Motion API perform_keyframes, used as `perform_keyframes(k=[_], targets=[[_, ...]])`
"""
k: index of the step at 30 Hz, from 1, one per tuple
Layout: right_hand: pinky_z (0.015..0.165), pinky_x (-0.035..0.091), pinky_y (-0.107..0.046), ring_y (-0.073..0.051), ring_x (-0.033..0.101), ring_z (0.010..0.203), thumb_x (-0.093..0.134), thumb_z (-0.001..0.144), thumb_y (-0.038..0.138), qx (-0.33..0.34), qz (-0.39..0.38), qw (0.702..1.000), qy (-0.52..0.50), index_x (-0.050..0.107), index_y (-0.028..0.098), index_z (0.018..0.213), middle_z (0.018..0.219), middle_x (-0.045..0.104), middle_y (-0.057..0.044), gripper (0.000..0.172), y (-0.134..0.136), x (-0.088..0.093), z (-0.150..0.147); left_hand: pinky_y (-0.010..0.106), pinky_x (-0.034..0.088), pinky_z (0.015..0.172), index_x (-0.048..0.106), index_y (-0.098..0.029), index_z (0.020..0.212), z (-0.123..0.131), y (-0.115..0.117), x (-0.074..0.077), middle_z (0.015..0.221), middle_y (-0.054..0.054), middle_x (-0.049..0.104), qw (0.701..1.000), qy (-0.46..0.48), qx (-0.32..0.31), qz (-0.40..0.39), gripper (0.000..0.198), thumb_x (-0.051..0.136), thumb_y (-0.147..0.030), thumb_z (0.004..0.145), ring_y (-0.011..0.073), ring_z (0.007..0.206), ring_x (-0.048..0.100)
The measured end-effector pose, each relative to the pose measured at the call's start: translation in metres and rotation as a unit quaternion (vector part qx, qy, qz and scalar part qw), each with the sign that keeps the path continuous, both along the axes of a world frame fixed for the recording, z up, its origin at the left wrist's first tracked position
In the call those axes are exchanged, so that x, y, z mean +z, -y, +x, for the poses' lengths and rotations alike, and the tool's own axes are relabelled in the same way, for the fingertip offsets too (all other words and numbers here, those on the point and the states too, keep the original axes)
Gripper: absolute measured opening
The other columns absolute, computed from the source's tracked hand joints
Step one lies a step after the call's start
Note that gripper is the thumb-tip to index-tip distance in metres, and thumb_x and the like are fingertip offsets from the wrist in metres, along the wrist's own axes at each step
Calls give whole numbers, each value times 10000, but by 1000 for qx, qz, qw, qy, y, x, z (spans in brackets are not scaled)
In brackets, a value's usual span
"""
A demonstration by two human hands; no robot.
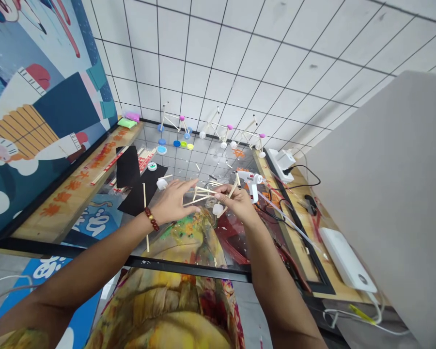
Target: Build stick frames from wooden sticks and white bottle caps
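Observation:
Between my hands is a small bicycle-like frame of pale wooden sticks (202, 193). My right hand (237, 202) pinches its right end between thumb and fingers; a dark-tipped upright stick rises there. A whitish round cap (218, 209) sits at the lower right of the frame, beside my right fingers. My left hand (172, 199) has its fingers stretched out and apart around the frame's left side; contact there is unclear. Another whitish cap (162, 184) lies beyond my left hand, near a short stick. A long loose stick (144, 196) runs beneath my left wrist.
Several stick bicycle models (216, 128) stand along the back. A white glue gun (250, 181) lies right of my right hand, its cords trailing near a power strip (281, 165). Black sheets (128, 167), coloured caps (177, 143) and a green packet (127, 123) lie left and behind.

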State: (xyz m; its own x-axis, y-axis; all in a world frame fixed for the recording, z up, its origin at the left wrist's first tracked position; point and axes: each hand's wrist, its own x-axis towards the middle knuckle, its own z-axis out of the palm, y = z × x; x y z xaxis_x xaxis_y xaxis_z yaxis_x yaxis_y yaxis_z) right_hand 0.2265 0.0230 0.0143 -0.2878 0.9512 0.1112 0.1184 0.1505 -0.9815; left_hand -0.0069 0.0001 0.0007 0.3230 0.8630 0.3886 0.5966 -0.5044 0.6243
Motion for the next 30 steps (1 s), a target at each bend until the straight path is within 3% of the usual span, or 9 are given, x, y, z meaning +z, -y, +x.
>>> perform_keyframes(k=[4,7,11,18,23,30], targets=[[655,460,-293,-149,555,661,806,681,538,1,3,1000,2,687,202,763,734,650,-6,366,-1,-3,0,511,420,1056,617,-180,1272,7,-4,-6,1125,108,714,997,-69,0,18,517,750,-232,775,304,1092,634],[665,464,-294,-160,559,696,778,704,576,-11,19,1000,-3,675,205,766,758,646,-14,390,-2,-3,3,457,479,975,646,-187,1214,7,-6,-4,1041,84,707,1000,-26,-6,8,414,707,-215,806,266,1003,657],[657,447,-288,-159,542,697,762,720,592,-4,31,1000,-3,672,206,750,752,622,-12,398,-1,-1,11,363,523,859,629,-192,1280,1,-3,2,1074,91,694,998,54,-20,-5,433,674,-278,859,227,973,668],[607,421,-281,-141,518,641,785,717,555,22,5,999,-29,686,209,754,758,619,-7,361,0,-1,15,356,510,895,668,-215,1259,-2,0,5,1118,97,708,996,61,-57,20,387,645,-378,908,225,1025,650],[587,406,-275,-137,519,624,800,709,527,40,-19,998,-42,705,208,745,736,624,-1,336,2,-3,12,363,507,887,671,-203,1253,-1,2,2,1104,106,695,995,70,-68,30,351,567,-354,954,218,1007,644],[654,443,-287,-157,541,681,816,673,557,-11,13,998,-58,711,215,728,728,646,-6,361,1,-4,10,319,520,838,690,-172,1189,8,4,-3,995,87,703,992,120,-43,25,302,563,-315,956,187,922,659]])
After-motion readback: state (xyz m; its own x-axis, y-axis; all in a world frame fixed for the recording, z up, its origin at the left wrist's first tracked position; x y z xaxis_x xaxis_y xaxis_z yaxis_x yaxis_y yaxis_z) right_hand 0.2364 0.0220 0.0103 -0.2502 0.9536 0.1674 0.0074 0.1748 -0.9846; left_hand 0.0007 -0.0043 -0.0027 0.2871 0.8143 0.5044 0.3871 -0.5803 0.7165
